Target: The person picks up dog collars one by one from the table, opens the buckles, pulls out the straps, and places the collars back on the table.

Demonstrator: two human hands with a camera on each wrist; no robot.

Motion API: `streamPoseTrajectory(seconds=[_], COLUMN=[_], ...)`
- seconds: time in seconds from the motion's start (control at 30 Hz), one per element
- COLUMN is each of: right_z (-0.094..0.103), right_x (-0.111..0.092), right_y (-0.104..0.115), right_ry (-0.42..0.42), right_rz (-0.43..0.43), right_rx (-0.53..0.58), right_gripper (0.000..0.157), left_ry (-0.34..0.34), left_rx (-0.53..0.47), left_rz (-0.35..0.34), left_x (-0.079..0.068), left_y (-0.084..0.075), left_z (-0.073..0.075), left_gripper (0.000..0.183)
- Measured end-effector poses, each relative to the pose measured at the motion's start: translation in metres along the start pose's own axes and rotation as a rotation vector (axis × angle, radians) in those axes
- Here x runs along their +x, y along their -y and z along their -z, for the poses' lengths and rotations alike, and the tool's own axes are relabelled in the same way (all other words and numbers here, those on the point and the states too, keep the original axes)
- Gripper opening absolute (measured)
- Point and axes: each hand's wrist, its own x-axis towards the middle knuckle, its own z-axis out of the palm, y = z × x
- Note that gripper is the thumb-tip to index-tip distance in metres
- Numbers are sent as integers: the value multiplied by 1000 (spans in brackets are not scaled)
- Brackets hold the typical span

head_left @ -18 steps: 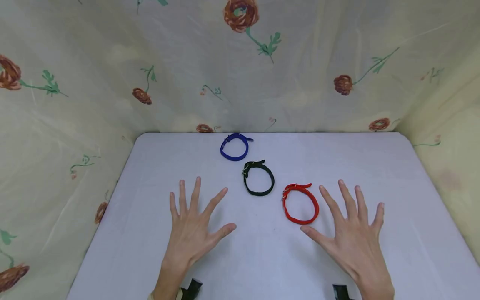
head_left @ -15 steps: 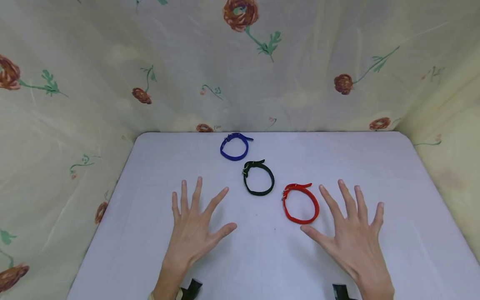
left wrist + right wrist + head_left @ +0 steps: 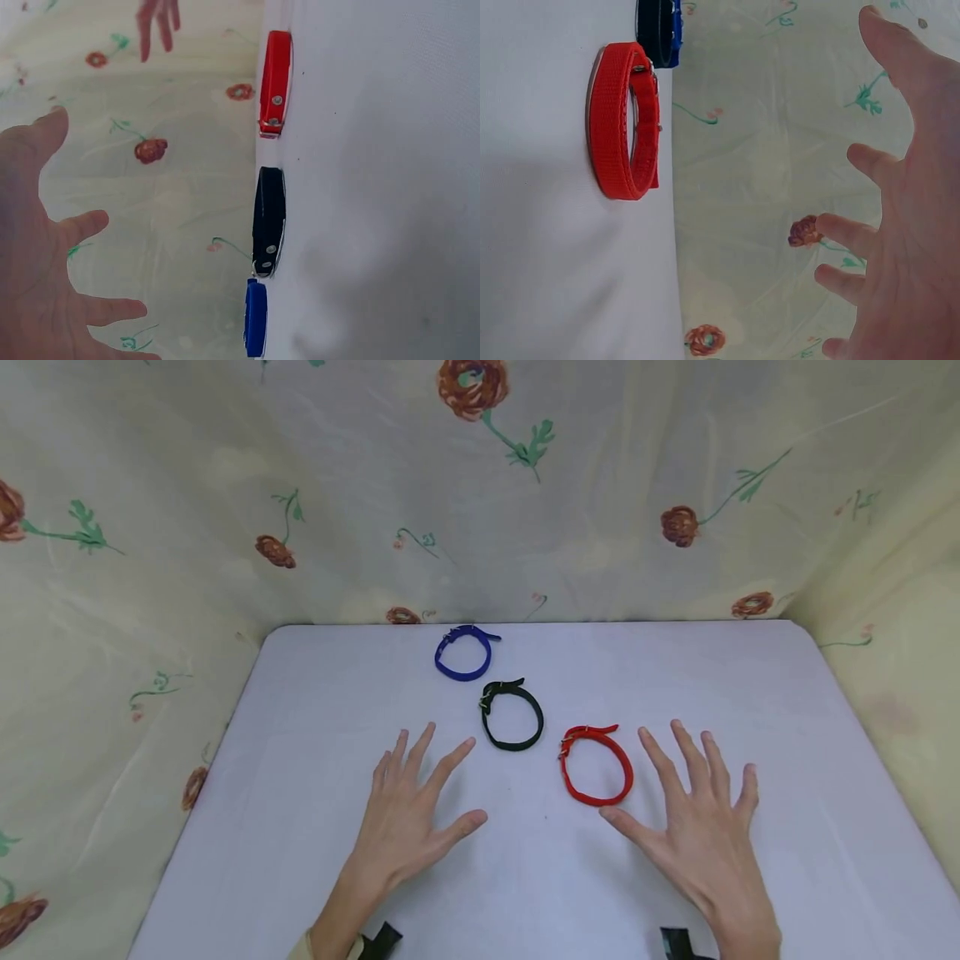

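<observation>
Okay, small shift on the left, nothing touched

So the biggest thing going on is a flowery sheet hanging behind and along both sides of a white surface. Held over that are two bare hands, both wide with nothing in them.

The left hand is what's changed: it's swung a bit toward the middle and turned, so its outer fingers look closer together than a moment ago. The right hand has barely budged, fingers spread.

Then three buckled loops run diagonally. The red collar sits nearest the person, and from the head view the right thumb looks just beside its lower edge, though the right wrist view shows a clear gap. The dark collar is in the middle, near the left index finger. The blue collar looks smallest, back by the far edge.

Tiniest bit worth mentioning: the red one's metal buckle, on its left side.

What the shift means, I reckon: not much for the collars. They're lying where they were, none held, and both hands are free.
</observation>
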Motion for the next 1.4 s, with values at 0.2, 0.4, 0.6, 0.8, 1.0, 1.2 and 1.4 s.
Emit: streamPoseTrajectory(seconds=[0.2, 0.4, 0.6, 0.8, 1.0, 1.2, 1.4], right_z=[-2, -4, -10, -13, -15, -24, -31], right_x=[2, 3, 6, 7, 10, 15, 22], right_y=[1, 0, -1, -2, -5, -8, -10], right_ry=[11, 17, 27, 36, 40, 73, 106], right_rz=[-5, 4, -13, -15, -11, -50, -111], right_rx=[21, 24, 27, 28, 23, 98, 138], right_gripper=[108, 107, 108, 109, 108, 95, 86], left_ry=[29, 82, 126, 139, 184, 249, 358], left_rx=[-118, -233, -437, -665, -850, -1014, -1153], left_rz=[-31, -42, -23, 13, 38, 121, 261], left_x=[7, 9, 13, 20, 23, 29, 39], left_y=[-5, -12, -19, -27, -33, -41, -53], left_z=[-6, -13, -22, -32, -43, -57, -64], left_gripper=[75, 71, 68, 67, 60, 57, 63])
